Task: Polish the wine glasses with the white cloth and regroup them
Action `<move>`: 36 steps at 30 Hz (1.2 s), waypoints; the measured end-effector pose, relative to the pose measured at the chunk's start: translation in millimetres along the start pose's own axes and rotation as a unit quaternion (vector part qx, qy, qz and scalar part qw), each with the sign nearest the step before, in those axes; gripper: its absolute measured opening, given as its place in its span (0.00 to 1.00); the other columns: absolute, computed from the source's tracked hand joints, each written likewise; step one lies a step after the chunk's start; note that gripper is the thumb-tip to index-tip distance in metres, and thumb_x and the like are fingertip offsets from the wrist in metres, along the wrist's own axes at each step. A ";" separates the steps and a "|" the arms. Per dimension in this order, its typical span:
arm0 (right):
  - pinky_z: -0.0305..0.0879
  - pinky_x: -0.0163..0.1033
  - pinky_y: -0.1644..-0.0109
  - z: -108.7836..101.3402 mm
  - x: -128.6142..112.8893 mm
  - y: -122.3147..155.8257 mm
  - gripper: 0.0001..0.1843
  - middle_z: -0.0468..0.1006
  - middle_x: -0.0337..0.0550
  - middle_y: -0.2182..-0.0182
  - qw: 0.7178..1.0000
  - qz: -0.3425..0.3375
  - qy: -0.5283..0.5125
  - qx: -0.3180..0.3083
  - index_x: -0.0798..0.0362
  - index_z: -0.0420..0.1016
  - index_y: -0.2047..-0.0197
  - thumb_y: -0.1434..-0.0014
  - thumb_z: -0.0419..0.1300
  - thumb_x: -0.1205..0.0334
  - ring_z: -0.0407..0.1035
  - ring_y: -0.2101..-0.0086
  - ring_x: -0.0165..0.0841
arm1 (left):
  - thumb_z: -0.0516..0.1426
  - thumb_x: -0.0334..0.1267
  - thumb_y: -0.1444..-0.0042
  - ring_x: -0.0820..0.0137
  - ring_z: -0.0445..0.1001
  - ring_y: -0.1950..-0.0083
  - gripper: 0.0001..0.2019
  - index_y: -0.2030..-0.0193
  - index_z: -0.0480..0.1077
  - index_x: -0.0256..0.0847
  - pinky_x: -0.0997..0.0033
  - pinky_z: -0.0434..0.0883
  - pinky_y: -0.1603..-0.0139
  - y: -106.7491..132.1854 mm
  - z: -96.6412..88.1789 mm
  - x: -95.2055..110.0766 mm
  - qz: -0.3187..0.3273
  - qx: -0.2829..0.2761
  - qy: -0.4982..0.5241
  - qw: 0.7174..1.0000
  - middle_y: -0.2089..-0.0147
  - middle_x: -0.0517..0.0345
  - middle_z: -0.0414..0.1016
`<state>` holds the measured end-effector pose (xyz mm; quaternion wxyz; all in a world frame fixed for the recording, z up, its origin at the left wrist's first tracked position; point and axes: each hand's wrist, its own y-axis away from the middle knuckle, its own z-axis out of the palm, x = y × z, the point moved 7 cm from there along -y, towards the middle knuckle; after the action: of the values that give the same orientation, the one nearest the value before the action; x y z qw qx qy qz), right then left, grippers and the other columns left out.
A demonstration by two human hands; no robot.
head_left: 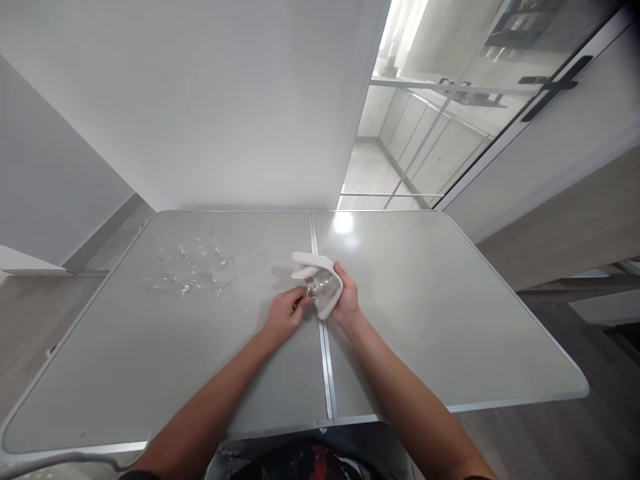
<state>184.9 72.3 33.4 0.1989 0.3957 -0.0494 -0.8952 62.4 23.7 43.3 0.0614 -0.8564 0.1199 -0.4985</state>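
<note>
Over the middle seam of the table, a clear stemmed glass point(324, 285) is held tilted on its side. My left hand point(289, 312) is closed with its fingertips at the stem end of the glass. A folded white cloth point(330, 308) wraps partly round the bowl. My right hand point(347, 292) is closed round the cloth and presses it against the bowl from the right. The foot of the glass is mostly hidden by my left fingers.
Several clear stemmed glasses point(193, 267) stand or lie close together at the left of the pale folding table point(440, 313). A white wall point(240, 107) rises behind its far edge. A glass-paned door point(430, 127) is at the back right.
</note>
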 end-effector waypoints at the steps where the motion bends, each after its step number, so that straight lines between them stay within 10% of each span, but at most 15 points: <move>1: 0.73 0.47 0.63 0.1 1.5 0.5 0.28 0.82 0.50 0.66 1.000 -0.006 -0.011 0.004 0.53 0.79 0.57 0.39 0.56 0.36 0.76 0.64 0.44 | 0.51 0.46 0.33 0.71 0.62 0.73 0.18 0.73 0.64 0.41 0.71 0.59 0.69 -0.5 1.9 -1.8 -0.017 -0.005 0.031 0.999 0.75 0.60 0.66; 11: 0.69 0.36 0.65 -9.5 -3.6 1.9 0.26 0.79 0.37 0.62 0.974 -0.155 0.134 0.097 0.40 0.68 0.38 0.38 0.62 0.47 0.71 0.68 0.32 | 0.55 0.54 0.36 0.72 0.66 0.74 0.20 0.70 0.66 0.40 0.73 0.64 0.70 0.8 6.9 -17.3 -0.102 0.053 0.201 0.973 0.77 0.62 0.67; 19: 0.66 0.42 0.50 27.6 6.9 17.1 0.17 0.78 0.43 0.62 0.886 -0.210 0.409 -0.051 0.48 0.79 0.50 0.31 0.53 0.50 0.70 0.62 0.37 | 0.56 0.49 0.35 0.69 0.69 0.68 0.16 0.68 0.74 0.40 0.71 0.67 0.64 6.3 -23.4 -15.7 -0.086 0.195 0.112 0.970 0.70 0.58 0.72; 24: 0.65 0.39 0.47 9.7 -4.7 6.9 0.16 0.76 0.44 0.57 0.915 -0.225 0.336 0.004 0.49 0.81 0.61 0.34 0.56 0.49 0.70 0.55 0.36 | 0.62 0.47 0.40 0.64 0.75 0.56 0.10 0.62 0.79 0.43 0.65 0.70 0.52 8.0 -36.5 -16.1 -0.065 0.267 0.081 0.958 0.60 0.53 0.79; 29: 0.65 0.35 0.66 -3.8 -9.8 1.7 0.19 0.73 0.37 0.72 0.963 -0.135 0.230 0.039 0.50 0.78 0.61 0.38 0.59 0.43 0.66 0.72 0.32 | 0.63 0.46 0.41 0.67 0.73 0.62 0.10 0.61 0.81 0.43 0.68 0.69 0.60 7.6 -38.2 -17.8 -0.084 0.276 0.108 0.951 0.62 0.54 0.77; 36: 0.68 0.41 0.49 15.3 -5.2 4.7 0.19 0.81 0.42 0.61 0.900 -0.170 0.400 -0.032 0.51 0.81 0.54 0.47 0.70 0.52 0.73 0.60 0.36 | 0.61 0.40 0.40 0.65 0.76 0.59 0.07 0.60 0.82 0.44 0.65 0.71 0.57 6.3 -29.2 -19.9 -0.044 0.241 0.065 0.967 0.61 0.54 0.79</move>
<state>178.4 69.0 48.5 0.0598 0.7163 0.1311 -0.6827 26.7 23.3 39.6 0.2363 -0.7865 -0.0383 -0.5694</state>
